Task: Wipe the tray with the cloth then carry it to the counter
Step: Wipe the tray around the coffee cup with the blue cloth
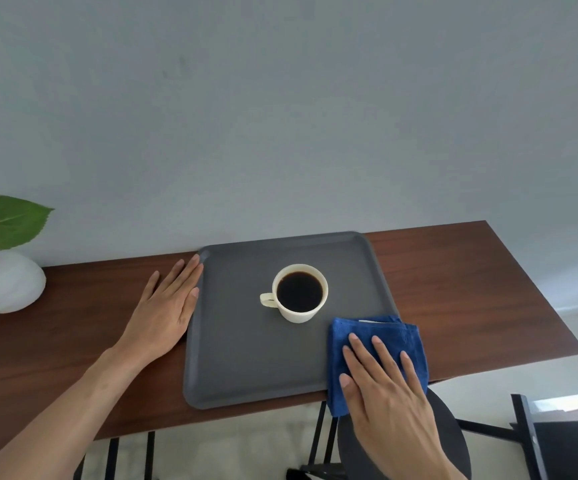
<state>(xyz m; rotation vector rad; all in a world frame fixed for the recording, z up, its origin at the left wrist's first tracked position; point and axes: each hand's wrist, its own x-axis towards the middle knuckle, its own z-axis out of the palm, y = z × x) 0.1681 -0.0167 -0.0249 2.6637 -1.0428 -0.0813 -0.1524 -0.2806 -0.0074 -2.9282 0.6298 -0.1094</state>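
Grey tray (246, 358) on desk (453, 271), long axis running away from viewer, blue cloth (384, 332) on near-right corner under flat open right hand (384, 386), left hand (166, 306) flat, open, against left rim, cup (299, 292) handle pointing left.

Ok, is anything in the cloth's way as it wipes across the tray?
Yes. A cream mug full of dark coffee stands near the middle of the dark grey plastic tray, directly up-left of the folded blue cloth under the right hand. The rest of the tray is bare. The left hand rests flat against its left rim.

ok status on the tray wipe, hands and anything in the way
Left hand flat, bracing gray tray edge. Right hand flat, pressing blue cloth on tray's near right corner. Full coffee cup mid-tray, in the way.
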